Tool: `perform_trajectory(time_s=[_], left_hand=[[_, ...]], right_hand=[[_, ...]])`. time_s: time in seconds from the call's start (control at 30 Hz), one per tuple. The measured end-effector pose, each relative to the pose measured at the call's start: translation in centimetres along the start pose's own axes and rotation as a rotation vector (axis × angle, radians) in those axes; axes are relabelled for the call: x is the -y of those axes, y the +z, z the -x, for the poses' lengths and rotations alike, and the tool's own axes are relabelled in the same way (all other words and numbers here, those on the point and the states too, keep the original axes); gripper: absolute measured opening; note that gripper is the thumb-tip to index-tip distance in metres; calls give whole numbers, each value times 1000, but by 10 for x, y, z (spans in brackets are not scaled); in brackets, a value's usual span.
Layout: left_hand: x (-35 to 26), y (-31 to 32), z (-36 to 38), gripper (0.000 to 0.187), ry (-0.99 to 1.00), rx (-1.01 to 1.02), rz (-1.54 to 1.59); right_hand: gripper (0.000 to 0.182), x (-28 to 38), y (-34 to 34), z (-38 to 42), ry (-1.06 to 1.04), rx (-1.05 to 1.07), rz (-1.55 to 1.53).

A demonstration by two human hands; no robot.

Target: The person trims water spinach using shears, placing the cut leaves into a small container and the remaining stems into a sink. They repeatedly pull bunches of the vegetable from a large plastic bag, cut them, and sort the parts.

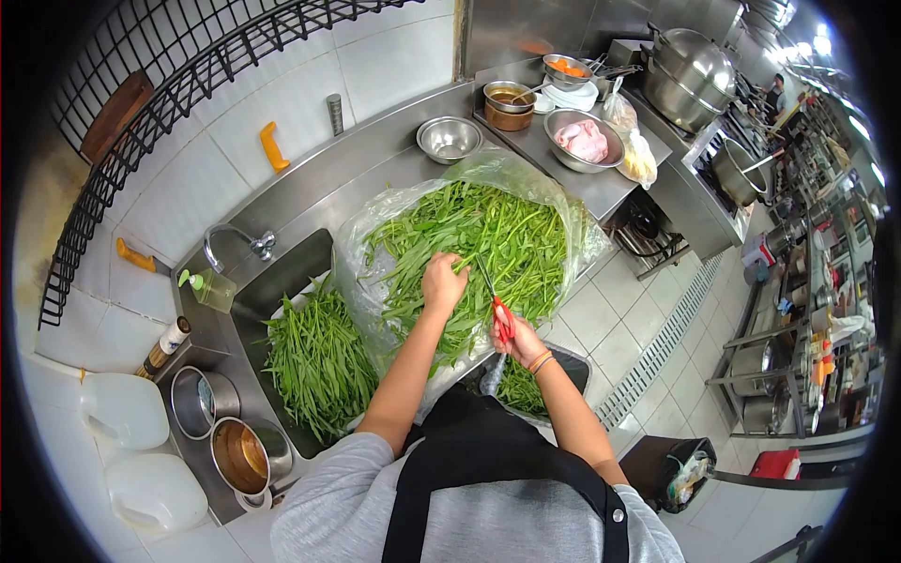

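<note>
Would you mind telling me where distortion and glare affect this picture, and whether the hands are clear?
Head view, upper left: wide-angle distortion bends the black wire rack into a curve, with dark corners; head view, upper right: bright lights flare white; head view, centre: the left hand, right hand and red-handled scissors look reasonably sharp.

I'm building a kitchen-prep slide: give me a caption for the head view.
Left hand grips stems and right hand holds red-handled scissors over a plastic bag of leafy greens.
</note>
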State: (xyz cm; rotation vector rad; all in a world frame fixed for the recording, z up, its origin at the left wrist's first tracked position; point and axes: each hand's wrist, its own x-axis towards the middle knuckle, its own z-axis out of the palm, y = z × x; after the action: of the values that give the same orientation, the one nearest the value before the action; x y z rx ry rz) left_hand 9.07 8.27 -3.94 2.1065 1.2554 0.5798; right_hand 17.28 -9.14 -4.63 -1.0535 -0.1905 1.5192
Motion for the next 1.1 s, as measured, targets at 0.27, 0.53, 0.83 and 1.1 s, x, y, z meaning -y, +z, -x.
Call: perform_trajectory(time_s=[0.27,0.53,0.83,1.1], left_hand=[[1,-32,39,24,283,-74,200],[66,-161,76,23,-35,-429,186],[148,-217,103,69,-772,-202,-622],[93,-87,75,48,118,-229,-67]], right_hand=[[28,13,2,4,-17,33,103],[50,30,0,-68,-827,-570,576],[39,55,28,-123,-719,-962,987],[32,63,-7,-5,-804,-383,352]])
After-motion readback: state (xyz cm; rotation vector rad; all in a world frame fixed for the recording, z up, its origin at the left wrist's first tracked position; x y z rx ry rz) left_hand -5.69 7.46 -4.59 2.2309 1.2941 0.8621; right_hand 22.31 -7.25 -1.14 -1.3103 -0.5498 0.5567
